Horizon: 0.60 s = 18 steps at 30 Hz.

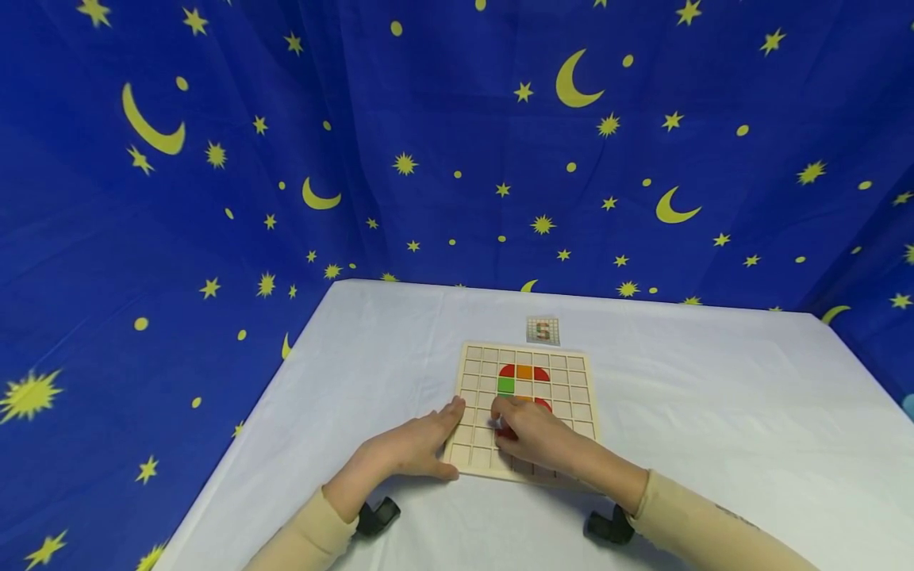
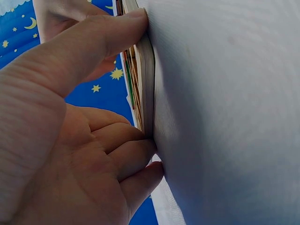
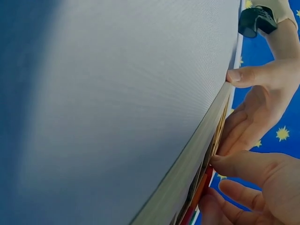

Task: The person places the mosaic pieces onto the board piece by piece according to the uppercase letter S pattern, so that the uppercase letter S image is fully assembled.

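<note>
A wooden grid board (image 1: 481, 457) lies on the white table. My left hand (image 1: 414, 448) rests at its left side, fingertips on the left edge and thumb by the near corner. My right hand (image 1: 543, 432) is over the board's middle, pinching a red tile (image 1: 506, 433) between thumb and fingers close over the grid. Set in the upper cells are a rounded red tile (image 1: 507, 370), an orange tile (image 1: 524, 372), another rounded red tile (image 1: 541, 373) and a green tile (image 1: 505, 385). Beside the right knuckles shows a further red tile (image 1: 544, 404); the hand hides cells below.
Just beyond the board lies a small card (image 1: 543, 331) with an S-shaped tile pattern on a grid. Black wrist mounts (image 1: 378, 517) sit under both forearms. White cloth (image 1: 714, 396) covers the table, and a blue curtain (image 1: 457, 119) with moons and stars hangs behind.
</note>
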Available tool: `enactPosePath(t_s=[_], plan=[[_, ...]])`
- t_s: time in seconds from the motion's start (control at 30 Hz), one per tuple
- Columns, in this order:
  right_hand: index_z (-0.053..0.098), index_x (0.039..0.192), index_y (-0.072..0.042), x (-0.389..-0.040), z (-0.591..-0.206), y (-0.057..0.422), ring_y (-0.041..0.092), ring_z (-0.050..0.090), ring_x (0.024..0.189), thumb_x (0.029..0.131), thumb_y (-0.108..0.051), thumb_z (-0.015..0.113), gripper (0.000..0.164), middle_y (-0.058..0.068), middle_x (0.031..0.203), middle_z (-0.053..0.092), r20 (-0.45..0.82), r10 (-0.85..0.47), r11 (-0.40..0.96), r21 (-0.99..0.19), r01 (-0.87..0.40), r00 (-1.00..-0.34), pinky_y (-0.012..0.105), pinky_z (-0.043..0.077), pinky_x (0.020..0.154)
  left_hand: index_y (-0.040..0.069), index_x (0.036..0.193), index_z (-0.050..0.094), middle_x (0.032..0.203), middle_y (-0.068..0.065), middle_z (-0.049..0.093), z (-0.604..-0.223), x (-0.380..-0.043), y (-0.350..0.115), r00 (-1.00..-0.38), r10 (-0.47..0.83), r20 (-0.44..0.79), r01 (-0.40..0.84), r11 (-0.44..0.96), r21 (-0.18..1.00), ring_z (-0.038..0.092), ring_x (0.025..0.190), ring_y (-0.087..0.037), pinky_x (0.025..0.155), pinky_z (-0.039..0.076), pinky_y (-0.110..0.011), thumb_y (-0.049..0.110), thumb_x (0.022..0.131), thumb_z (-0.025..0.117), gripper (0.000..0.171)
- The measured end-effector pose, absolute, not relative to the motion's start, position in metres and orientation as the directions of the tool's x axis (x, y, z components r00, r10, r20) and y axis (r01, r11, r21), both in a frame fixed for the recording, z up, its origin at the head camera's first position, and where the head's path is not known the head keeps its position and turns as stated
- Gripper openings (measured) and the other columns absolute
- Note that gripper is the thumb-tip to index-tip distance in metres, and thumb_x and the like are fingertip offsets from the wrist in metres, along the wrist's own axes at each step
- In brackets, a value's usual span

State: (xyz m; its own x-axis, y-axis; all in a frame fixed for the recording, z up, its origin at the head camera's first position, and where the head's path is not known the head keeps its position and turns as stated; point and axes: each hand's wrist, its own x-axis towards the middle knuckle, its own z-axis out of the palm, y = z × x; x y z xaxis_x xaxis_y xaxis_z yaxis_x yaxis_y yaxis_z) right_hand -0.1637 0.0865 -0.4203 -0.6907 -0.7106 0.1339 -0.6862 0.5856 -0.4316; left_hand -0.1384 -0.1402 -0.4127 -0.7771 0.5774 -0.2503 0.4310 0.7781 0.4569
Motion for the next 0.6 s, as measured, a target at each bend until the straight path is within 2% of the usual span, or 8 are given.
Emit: enactPosePath(t_s=[0.6], plan=[[0.059, 0.096, -0.008, -0.1618, -0.4209, 0.0866, 0.008, 0.054, 0.071, 0.079, -0.011, 0.074, 0.023, -0.001, 0.082, 0.060, 0.176, -0.708, 0.581, -0.405, -0.706, -0.684, 0.023, 0.049, 0.063, -0.004, 0.148, 0.021, 0.153, -0.017, 0.020, -0.4140, -0.1384, -0.1402, -0.786, 0.563, -0.254, 0.421, 0.789, 0.446, 0.032, 0.132, -0.040, 0.103, 0.032, -0.053, 0.037, 0.078, 0.076, 0.098]])
